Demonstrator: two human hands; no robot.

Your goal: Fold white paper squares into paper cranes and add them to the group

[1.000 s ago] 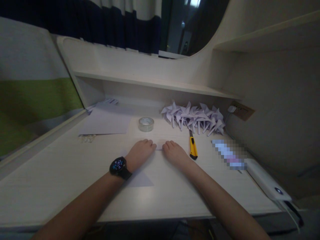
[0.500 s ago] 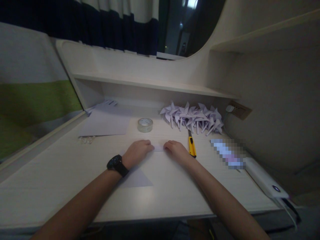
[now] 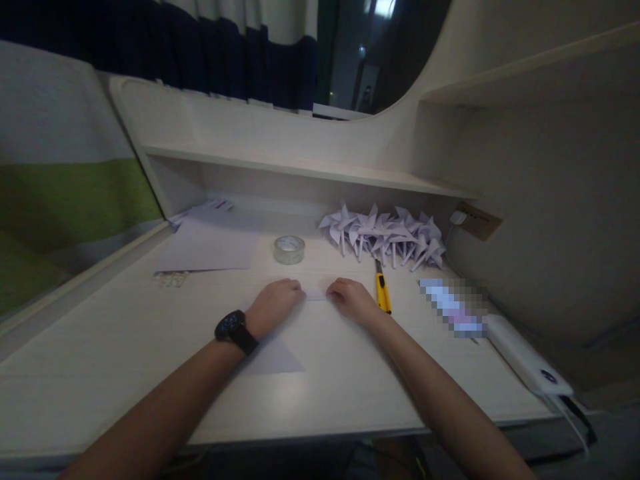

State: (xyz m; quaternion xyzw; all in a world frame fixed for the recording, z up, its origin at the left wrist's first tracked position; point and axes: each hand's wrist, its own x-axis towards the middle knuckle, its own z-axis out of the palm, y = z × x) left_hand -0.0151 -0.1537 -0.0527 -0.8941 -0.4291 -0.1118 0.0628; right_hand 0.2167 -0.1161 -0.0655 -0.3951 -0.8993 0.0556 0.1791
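Observation:
A narrow strip of white paper [image 3: 315,293] lies low on the desk between my two hands. My left hand [image 3: 277,303], with a black watch at its wrist, is closed on the strip's left end. At the right end, the curled fingers of my right hand [image 3: 350,299] pinch the paper. Both hands hide the strip's ends. Partly under my left forearm is a flat triangle of white paper [image 3: 277,359].
A roll of clear tape [image 3: 289,251] stands beyond my hands. Right of them lies a yellow utility knife [image 3: 383,292]. Several paper pinwheels [image 3: 380,233] are heaped at the back. Paper sheets [image 3: 210,243] lie back left; a white power strip [image 3: 525,357] runs along the right.
My hands and the paper strip stay almost in place. The whole view has shifted very slightly.

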